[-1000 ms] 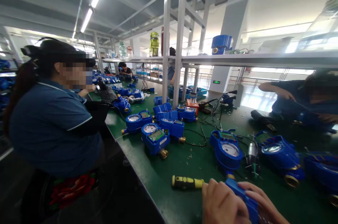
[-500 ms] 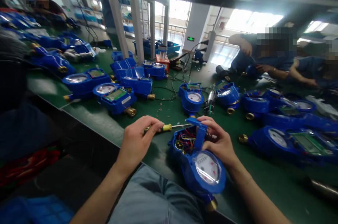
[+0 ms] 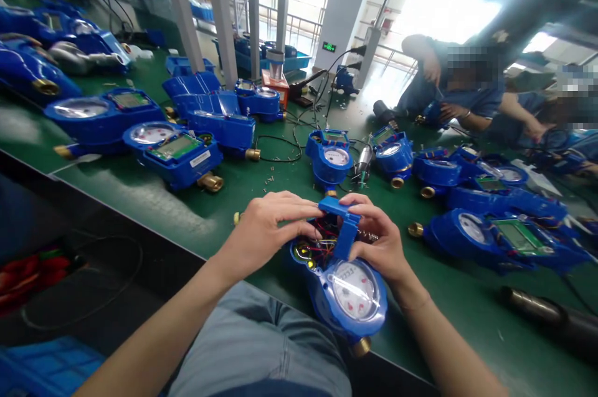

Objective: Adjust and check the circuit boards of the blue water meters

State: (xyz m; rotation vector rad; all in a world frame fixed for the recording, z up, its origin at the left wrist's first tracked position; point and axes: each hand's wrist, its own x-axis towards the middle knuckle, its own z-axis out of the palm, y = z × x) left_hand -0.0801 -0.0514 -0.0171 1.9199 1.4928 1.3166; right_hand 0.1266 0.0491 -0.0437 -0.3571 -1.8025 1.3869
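Observation:
A blue water meter (image 3: 350,297) with a round white dial lies at the table's front edge, its wiring box uncovered and coloured wires (image 3: 327,244) showing. My right hand (image 3: 380,238) grips a blue bracket-shaped cover piece (image 3: 346,232) that stands tilted over the box. My left hand (image 3: 271,229) reaches in from the left, thumb and fingers apart, its fingertips at the wires and the cover's left edge. Behind the left hand, the yellow end of a screwdriver (image 3: 237,218) peeks out; the rest is hidden.
More blue meters stand left (image 3: 175,154), beyond (image 3: 331,160) and right (image 3: 504,235). A dark metal cylinder (image 3: 537,308) lies at the right. Cables (image 3: 299,135) and small screws lie mid-table. Metal posts (image 3: 217,17) rise behind. Other people work at the far right.
My left hand has left the screwdriver and moved right to the meter's wires. The view has shifted, and my right hand still holds the cover piece.

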